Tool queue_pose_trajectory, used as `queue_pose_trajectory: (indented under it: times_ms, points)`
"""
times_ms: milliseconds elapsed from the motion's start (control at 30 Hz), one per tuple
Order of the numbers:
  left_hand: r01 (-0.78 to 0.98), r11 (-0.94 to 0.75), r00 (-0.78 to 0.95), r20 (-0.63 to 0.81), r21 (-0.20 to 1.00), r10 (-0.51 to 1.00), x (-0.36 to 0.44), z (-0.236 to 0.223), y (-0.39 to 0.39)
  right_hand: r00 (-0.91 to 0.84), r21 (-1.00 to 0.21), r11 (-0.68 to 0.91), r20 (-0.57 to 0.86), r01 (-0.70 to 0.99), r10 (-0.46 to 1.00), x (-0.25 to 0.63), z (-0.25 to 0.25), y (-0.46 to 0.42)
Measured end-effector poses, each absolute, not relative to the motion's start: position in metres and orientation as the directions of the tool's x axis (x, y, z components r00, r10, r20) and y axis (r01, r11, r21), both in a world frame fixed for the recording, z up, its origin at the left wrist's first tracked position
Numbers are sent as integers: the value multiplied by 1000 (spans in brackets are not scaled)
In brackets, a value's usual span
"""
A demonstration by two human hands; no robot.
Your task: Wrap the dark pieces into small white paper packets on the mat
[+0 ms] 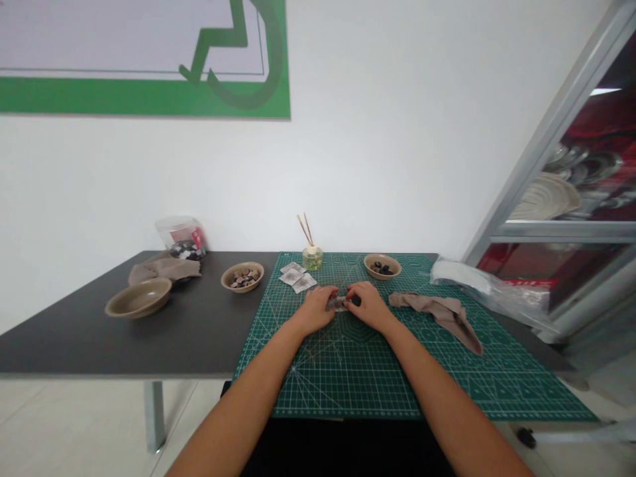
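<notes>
Over the green cutting mat (348,391), my left hand (318,309) pinches one side of a small greyish printed packet (338,303). My right hand (368,306) has its fingers closed at the packet's other side. A small dark piece (355,300) shows by the right fingertips; its kind cannot be made out. Beyond my left hand lie several flat printed packets (298,277). Past my right hand stands a beige bowl (382,276) with dark pieces in it. A crumpled brown cloth (440,308) lies to the right of my right hand.
A reed diffuser (313,257) stands at the mat's back edge. Leftward are a bowl of brownish pieces (242,277), a large bowl (139,306), another cloth (166,266) and a clear tub (183,237). Clear plastic wrapping (489,291) lies at the right, near a metal-framed glass cabinet (561,228).
</notes>
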State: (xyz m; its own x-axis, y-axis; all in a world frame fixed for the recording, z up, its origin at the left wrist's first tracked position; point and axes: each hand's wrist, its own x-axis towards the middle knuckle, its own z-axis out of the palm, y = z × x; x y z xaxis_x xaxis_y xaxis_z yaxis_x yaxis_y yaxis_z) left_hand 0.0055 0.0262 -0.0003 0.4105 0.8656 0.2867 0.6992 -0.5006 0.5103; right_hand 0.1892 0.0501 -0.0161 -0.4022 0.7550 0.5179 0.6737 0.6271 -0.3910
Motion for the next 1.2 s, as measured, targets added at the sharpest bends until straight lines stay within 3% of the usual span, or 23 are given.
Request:
queue_pose_trajectory:
  times_ms: [133,300,500,667,833,1033,1200]
  points:
    - [701,-504,414,287,505,864,6,0,26,-460,-396,676,515,621,724,189,-15,49]
    - [698,-497,413,277,515,867,6,2,26,-376,-383,599,514,703,771,189,-16,51]
    - [688,-514,428,285,512,858,5,1,26,-457,-385,676,521,628,721,190,-17,49]
    - [662,-524,436,294,536,851,5,-1,26,-400,-399,627,519,669,756,192,-16,50]
    - [637,-544,450,309,546,838,7,-1,26,-507,-421,701,488,576,710,190,-12,46]
    - [607,-516,417,310,604,854,7,-3,28,-416,-407,628,496,664,762,189,-11,45]
    - [585,-512,406,320,629,856,6,-4,30,-524,-407,714,489,570,698,189,-9,43]
